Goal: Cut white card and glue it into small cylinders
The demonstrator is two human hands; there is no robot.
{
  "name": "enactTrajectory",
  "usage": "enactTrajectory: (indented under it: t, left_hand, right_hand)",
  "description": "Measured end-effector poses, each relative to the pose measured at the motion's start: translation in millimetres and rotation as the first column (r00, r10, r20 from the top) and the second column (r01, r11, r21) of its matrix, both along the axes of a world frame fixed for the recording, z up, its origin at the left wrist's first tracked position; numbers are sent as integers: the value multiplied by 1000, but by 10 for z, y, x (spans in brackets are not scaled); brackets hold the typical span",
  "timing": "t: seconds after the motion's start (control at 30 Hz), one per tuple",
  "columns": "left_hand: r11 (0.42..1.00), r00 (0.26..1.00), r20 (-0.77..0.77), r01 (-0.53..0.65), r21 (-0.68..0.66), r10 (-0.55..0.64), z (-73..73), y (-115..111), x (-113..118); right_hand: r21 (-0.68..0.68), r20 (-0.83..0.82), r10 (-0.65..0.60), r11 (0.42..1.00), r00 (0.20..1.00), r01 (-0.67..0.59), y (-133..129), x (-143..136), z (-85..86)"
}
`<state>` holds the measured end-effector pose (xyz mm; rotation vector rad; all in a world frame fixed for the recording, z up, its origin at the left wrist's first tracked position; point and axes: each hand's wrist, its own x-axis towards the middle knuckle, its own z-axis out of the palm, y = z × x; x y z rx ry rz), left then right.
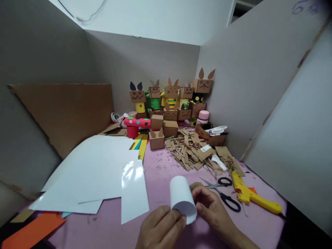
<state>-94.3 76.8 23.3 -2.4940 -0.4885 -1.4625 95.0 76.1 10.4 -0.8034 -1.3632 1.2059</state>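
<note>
A white paper tube [180, 190] is held a little above the pink tabletop, tilted so that its open end faces me. My left hand [162, 226] is closed on its near rim, the thumb at the lower edge. At the tube's right side my right hand [214, 209] has its fingers curled and touching the wall; part of its grip is hidden behind the tube. Just beyond the right hand lie black-handled scissors [220, 193], blades apart. A yellow hot glue gun [252, 197] rests farther right.
Large white sheets [90, 166] and an orange sheet [33, 230] cover the left side. A heap of cardboard scraps [188, 148] lies behind the tube. Cardboard animal figures [171, 91] stand at the back, near a red tube piece [137, 123]. Partitions [142, 62] enclose the table.
</note>
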Motion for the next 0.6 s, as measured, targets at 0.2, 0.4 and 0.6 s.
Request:
enactTrajectory:
  t: [0.2, 0.4, 0.6]
  left_hand:
    - [998, 999, 2, -33, -48, 33, 26, -28, 17]
    - [994, 997, -11, -77, -75, 76, -10, -23, 13]
    - [982, 994, 51, -85, -166, 95, -52, 55, -23]
  right_hand:
    - [-6, 59, 50, 999, 997, -50, 1, -9, 40]
    - [-73, 118, 70, 995, 991, -61, -26, -37, 62]
    - [-216, -45, 143, 965, 989, -149, -22, -85, 17]
